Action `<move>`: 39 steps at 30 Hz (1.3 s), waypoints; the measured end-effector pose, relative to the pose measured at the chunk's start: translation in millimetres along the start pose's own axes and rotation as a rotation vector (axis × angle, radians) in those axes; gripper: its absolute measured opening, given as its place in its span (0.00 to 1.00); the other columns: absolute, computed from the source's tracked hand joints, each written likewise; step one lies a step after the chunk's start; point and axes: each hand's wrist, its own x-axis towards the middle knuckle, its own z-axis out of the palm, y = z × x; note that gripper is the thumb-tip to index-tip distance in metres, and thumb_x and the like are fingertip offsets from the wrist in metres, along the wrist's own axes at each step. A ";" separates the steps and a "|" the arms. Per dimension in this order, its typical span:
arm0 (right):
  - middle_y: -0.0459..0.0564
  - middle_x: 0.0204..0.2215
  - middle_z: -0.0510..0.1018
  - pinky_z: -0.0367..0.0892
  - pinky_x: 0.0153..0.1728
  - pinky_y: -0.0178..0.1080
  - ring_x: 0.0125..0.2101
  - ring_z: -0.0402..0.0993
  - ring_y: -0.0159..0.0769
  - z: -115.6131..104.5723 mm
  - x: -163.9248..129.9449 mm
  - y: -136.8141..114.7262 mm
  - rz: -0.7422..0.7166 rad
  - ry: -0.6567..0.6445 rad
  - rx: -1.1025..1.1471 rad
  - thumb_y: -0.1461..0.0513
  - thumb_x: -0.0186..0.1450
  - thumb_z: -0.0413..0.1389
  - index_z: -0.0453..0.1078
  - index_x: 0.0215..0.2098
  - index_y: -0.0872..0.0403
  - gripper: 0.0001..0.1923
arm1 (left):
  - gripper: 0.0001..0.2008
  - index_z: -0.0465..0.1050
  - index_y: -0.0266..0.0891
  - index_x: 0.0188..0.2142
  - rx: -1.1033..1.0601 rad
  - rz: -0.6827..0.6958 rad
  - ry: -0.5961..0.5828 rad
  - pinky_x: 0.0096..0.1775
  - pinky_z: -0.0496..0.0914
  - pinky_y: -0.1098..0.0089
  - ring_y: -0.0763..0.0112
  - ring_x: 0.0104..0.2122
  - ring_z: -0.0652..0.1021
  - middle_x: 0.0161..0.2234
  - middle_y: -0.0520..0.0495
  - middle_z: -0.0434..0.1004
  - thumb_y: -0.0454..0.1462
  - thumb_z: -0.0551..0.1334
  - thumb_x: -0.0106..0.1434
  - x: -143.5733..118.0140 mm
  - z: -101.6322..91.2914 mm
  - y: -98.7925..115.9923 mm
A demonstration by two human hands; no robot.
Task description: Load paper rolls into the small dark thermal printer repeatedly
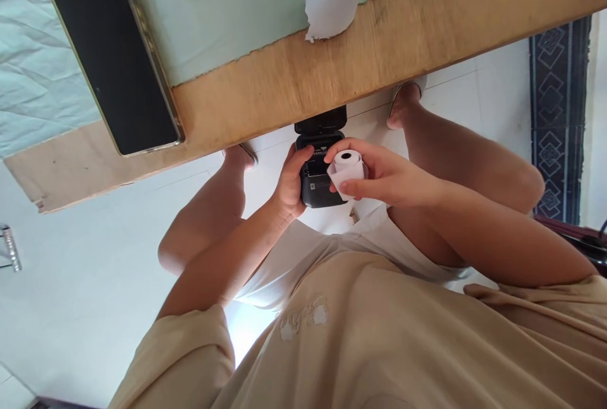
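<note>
My left hand (293,178) is wrapped round the side of a small black receipt printer (323,197), its thumb over the open paper bay. The printer's lid (322,121) is swung up at the far end, close to the table edge. Between the thumb and fingers of my right hand (374,172) is a small white paper roll (345,172) with a dark core. A loose end of its paper hangs toward the printer. The roll is beside and partly above the bay's right side, and part of the printer is hidden behind it and my fingers.
A wooden table (379,36), partly covered by a pale green sheet (227,11), spans the top. On it lie a smartphone (111,55) in a clear case and a curled white paper strip (334,1) reaching over the wood. My legs are below the edge, above white floor tiles.
</note>
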 end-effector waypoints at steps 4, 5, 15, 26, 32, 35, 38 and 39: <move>0.47 0.40 0.75 0.71 0.29 0.31 0.33 0.73 0.27 1.7 1.0 1.4 -0.004 0.065 -0.091 0.61 0.63 0.58 0.66 0.52 0.50 0.18 | 0.13 0.68 0.43 0.42 -0.006 0.090 0.026 0.37 0.72 0.69 0.68 0.35 0.79 0.34 0.53 0.77 0.43 0.66 0.59 -5.2 -1.6 -1.9; 0.49 0.43 0.74 0.72 0.33 0.33 0.37 0.74 0.29 1.2 1.0 2.4 -0.027 0.102 -0.151 0.61 0.62 0.59 0.65 0.53 0.49 0.21 | 0.13 0.68 0.44 0.43 0.001 0.104 0.030 0.38 0.73 0.69 0.68 0.36 0.79 0.35 0.53 0.77 0.42 0.66 0.60 -6.1 -1.4 -2.8; 0.49 0.40 0.71 0.64 0.30 0.36 0.36 0.70 0.32 1.3 0.8 4.9 -0.313 0.485 -1.113 0.63 0.65 0.55 0.61 0.35 0.50 0.05 | 0.17 0.69 0.44 0.43 -0.021 0.096 0.002 0.41 0.74 0.67 0.62 0.45 0.80 0.36 0.51 0.77 0.52 0.63 0.64 -13.7 8.4 -9.2; 0.47 0.38 0.76 0.64 0.32 0.35 0.33 0.71 0.30 -9.8 -0.2 8.4 -0.326 0.287 -1.165 0.66 0.67 0.50 0.69 0.39 0.51 0.07 | 0.13 0.70 0.44 0.40 -0.002 0.109 0.029 0.32 0.71 0.71 0.73 0.31 0.76 0.33 0.55 0.74 0.48 0.65 0.64 -13.4 16.1 -11.1; 0.45 0.33 0.78 0.63 0.37 0.41 0.36 0.72 0.35 -2.9 -5.8 8.9 -0.455 0.337 -1.223 0.65 0.67 0.49 0.72 0.36 0.48 0.10 | 0.08 0.70 0.43 0.38 -0.095 0.032 -0.035 0.33 0.73 0.71 0.71 0.32 0.76 0.30 0.55 0.74 0.39 0.66 0.59 -14.0 15.0 -11.0; 0.44 0.32 0.79 0.63 0.37 0.42 0.36 0.73 0.35 3.3 -9.9 9.0 -0.507 0.274 -1.185 0.65 0.66 0.50 0.70 0.34 0.47 0.09 | 0.08 0.70 0.44 0.38 -0.112 0.006 -0.046 0.31 0.71 0.72 0.72 0.30 0.75 0.28 0.55 0.73 0.38 0.66 0.59 -12.2 15.1 -9.6; 0.42 0.31 0.79 0.63 0.37 0.43 0.37 0.74 0.36 3.9 -13.2 5.5 -0.613 0.183 -1.118 0.58 0.66 0.55 0.69 0.34 0.47 0.03 | 0.13 0.70 0.44 0.41 -0.063 0.019 -0.076 0.31 0.70 0.75 0.76 0.29 0.74 0.29 0.56 0.72 0.36 0.68 0.57 -11.5 15.7 -8.6; 0.42 0.31 0.79 0.64 0.38 0.43 0.37 0.75 0.36 2.2 -14.1 3.6 -0.627 0.180 -1.087 0.55 0.65 0.56 0.69 0.35 0.47 0.06 | 0.15 0.70 0.43 0.42 -0.036 0.025 -0.085 0.32 0.70 0.75 0.76 0.30 0.75 0.30 0.56 0.73 0.34 0.69 0.56 -11.5 15.6 -8.6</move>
